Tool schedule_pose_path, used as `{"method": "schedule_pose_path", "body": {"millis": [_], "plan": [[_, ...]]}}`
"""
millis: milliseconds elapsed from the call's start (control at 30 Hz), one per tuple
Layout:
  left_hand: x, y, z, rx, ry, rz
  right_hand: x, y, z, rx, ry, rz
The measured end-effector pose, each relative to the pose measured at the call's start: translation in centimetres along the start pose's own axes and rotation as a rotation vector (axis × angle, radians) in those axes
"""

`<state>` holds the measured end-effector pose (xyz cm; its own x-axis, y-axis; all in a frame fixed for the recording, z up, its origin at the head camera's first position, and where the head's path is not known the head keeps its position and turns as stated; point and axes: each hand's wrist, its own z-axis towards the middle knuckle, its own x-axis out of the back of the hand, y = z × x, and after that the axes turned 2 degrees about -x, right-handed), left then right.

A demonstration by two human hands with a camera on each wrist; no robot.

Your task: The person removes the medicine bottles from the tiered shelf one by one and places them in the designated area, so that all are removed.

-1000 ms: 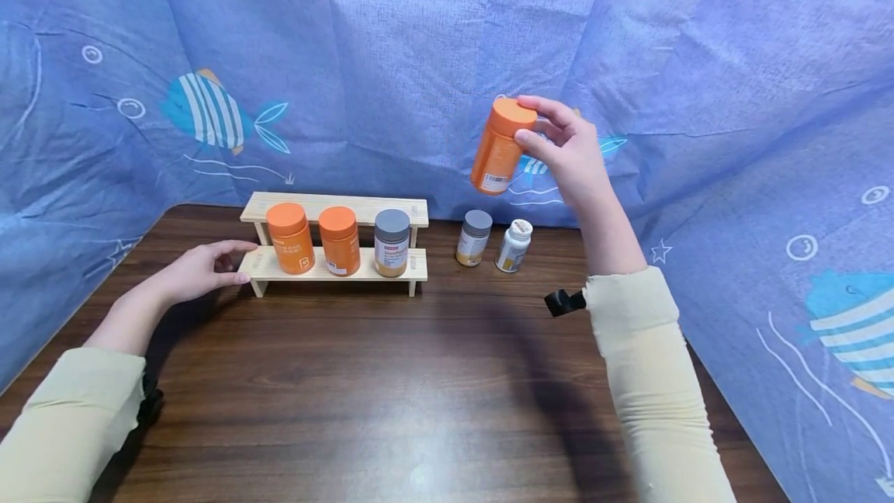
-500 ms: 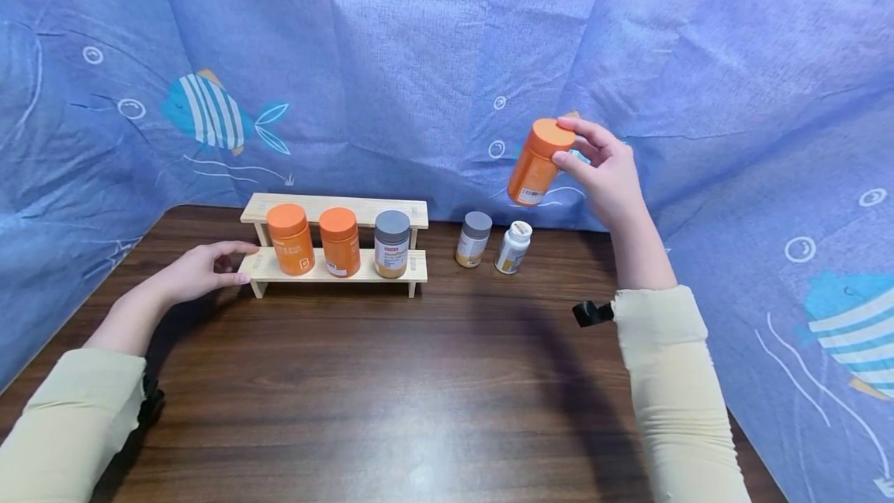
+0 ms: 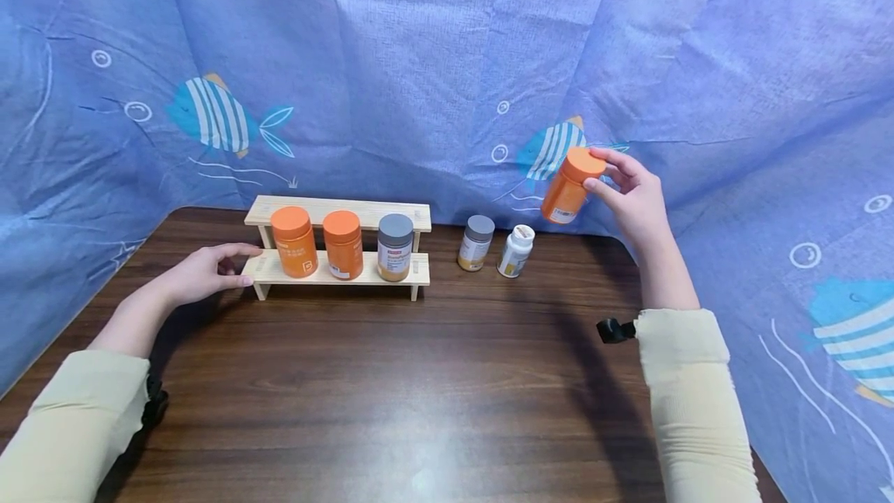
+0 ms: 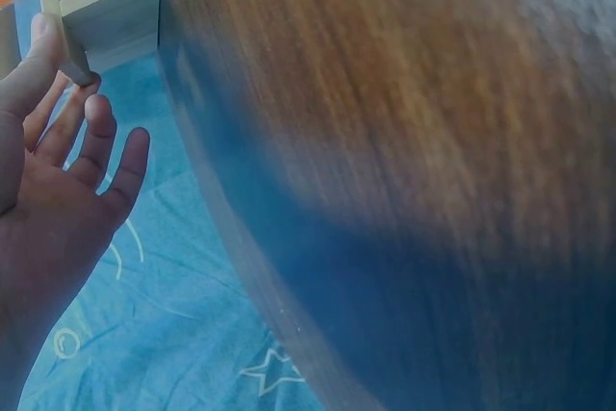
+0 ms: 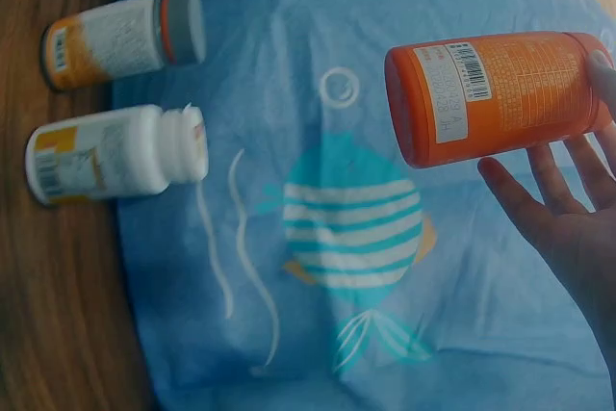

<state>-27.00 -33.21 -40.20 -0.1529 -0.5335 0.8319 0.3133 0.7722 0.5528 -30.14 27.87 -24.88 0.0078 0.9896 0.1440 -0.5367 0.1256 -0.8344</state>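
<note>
My right hand (image 3: 641, 200) holds an orange bottle (image 3: 566, 191) by its lid between thumb and fingers, tilted in the air above the table's back right. In the right wrist view, the bottle's barcode label (image 5: 457, 91) shows. My left hand (image 3: 195, 276) pinches the left end of the lower step of a two-step wooden rack (image 3: 335, 276), thumb in front and a finger behind. On that step stand two orange bottles (image 3: 295, 243) (image 3: 343, 247) and a grey-lidded bottle (image 3: 395, 248). In the left wrist view, the thumb (image 4: 40, 40) touches the step's edge.
Right of the rack, a grey-lidded bottle (image 3: 476, 244) and a white bottle (image 3: 516, 251) stand on the dark wooden table (image 3: 391, 379). Blue cloth (image 3: 419, 60) with printed fish hangs behind and at both sides.
My right hand has moved right and down with the orange bottle, away from the rack to beyond the white bottle. The left hand keeps its place at the rack.
</note>
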Motion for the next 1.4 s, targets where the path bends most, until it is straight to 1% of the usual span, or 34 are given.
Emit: {"method": "schedule_pose_path", "body": {"millis": [133,333,500,667,833,1000,1200,1333,1400], "plan": [[-0.1,0.0,-0.1,-0.005,0.009,0.001,0.7,1.5,-0.4,-0.007,0.025,-0.015],[-0.1,0.0,-0.2,-0.016,0.020,-0.010,1.6,4.0,-0.6,-0.020,0.061,0.017],[0.0,0.0,-0.1,-0.005,0.013,-0.004,1.9,5.9,-1.2,-0.047,0.101,0.023],[0.0,0.1,-0.1,-0.010,0.016,-0.001,2.0,7.9,-1.6,-0.089,0.160,-0.029],[0.0,0.4,-0.2,0.001,0.008,-0.007,1.9,9.6,-2.1,-0.126,0.208,-0.089],[0.1,0.6,-0.2,0.003,0.004,-0.013,1.4,10.4,-2.9,-0.182,0.230,-0.102],[0.0,0.6,-0.1,0.010,0.001,-0.009,0.8,10.7,-4.2,-0.207,0.225,-0.182],[-0.1,0.4,-0.1,0.009,0.004,-0.006,0.4,11.4,-4.9,-0.219,0.230,-0.187],[-0.1,0.2,-0.1,0.009,0.003,-0.005,0.2,11.9,-5.3,-0.237,0.238,-0.168]]}}
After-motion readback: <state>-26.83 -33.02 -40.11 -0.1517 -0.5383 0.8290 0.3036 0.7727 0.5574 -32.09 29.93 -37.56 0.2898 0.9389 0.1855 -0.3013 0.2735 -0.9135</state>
